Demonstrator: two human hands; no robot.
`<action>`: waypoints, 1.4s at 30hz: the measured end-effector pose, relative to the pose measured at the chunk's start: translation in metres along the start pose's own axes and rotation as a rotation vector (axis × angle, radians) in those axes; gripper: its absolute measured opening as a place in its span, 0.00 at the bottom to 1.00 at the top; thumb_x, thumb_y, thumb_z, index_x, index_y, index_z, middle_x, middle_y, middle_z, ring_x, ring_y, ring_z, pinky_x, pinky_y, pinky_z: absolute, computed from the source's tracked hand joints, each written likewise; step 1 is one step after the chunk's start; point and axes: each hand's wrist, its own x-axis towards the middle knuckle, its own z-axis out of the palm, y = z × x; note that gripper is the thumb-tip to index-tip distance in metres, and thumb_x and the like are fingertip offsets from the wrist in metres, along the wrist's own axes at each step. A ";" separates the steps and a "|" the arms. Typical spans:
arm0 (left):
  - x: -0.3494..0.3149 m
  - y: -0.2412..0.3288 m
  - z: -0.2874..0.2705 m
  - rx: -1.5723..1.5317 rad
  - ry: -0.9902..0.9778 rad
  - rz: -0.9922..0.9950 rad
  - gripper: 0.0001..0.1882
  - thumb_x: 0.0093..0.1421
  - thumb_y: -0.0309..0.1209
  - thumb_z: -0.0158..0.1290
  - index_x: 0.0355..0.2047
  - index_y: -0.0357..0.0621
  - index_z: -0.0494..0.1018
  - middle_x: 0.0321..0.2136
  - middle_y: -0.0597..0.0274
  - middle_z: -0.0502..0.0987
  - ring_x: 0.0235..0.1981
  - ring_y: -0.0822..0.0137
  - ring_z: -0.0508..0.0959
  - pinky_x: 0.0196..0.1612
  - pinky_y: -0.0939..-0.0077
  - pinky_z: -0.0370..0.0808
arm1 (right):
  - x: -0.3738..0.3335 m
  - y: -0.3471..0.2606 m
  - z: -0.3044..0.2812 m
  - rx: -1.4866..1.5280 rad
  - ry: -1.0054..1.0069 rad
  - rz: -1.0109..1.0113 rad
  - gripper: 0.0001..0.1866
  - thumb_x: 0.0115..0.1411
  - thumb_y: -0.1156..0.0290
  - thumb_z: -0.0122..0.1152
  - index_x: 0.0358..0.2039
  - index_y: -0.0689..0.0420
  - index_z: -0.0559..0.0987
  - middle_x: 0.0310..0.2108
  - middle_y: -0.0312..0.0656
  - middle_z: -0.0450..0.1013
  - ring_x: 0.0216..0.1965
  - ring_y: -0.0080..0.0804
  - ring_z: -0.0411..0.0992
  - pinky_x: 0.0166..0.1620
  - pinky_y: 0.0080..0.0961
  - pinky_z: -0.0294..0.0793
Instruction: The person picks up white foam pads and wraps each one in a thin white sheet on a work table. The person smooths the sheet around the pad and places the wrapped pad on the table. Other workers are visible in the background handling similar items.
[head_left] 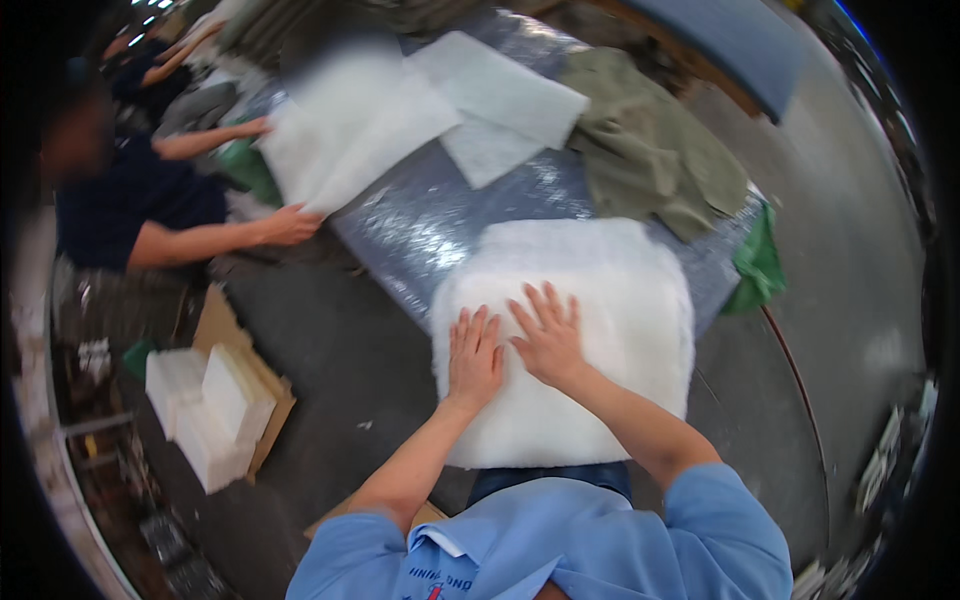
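Though broad, white padding (625, 315) beneath hands (475, 360) (550, 347)

The left hand (474, 352) and right hand (549, 338) lie flat on a white pad (625, 380). From the pad, a shiny table (405, 230) reaches toward twelve o'clock, an olive cloth (650, 145) lies at one, a co-worker (165, 210) at ten holds a white sheet (355, 130), and white blocks (233, 395) sit at nine.

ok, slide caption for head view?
Left hand and right hand rest on a thick white fluffy pad at a glossy grey-blue table.
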 end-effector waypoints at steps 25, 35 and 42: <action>0.043 -0.046 0.042 -0.137 0.043 -0.111 0.38 0.70 0.40 0.51 0.74 0.35 0.54 0.72 0.37 0.58 0.72 0.35 0.57 0.73 0.44 0.55 | -0.035 0.168 -0.049 -0.193 0.274 0.427 0.32 0.68 0.51 0.59 0.70 0.44 0.69 0.72 0.45 0.61 0.71 0.52 0.59 0.67 0.53 0.59; 0.018 -0.073 -0.001 -0.383 0.173 -0.424 0.28 0.76 0.38 0.43 0.70 0.33 0.62 0.69 0.41 0.66 0.70 0.46 0.65 0.72 0.59 0.61 | -0.052 0.172 -0.083 0.043 0.393 0.517 0.33 0.72 0.51 0.53 0.73 0.51 0.64 0.70 0.53 0.63 0.71 0.54 0.60 0.70 0.47 0.59; -0.015 -0.034 0.038 -0.360 0.065 -0.647 0.29 0.77 0.44 0.39 0.65 0.32 0.68 0.60 0.37 0.75 0.63 0.46 0.75 0.66 0.58 0.69 | -0.096 0.162 -0.044 0.212 0.284 0.883 0.33 0.75 0.51 0.47 0.70 0.62 0.66 0.66 0.57 0.68 0.69 0.54 0.64 0.70 0.41 0.60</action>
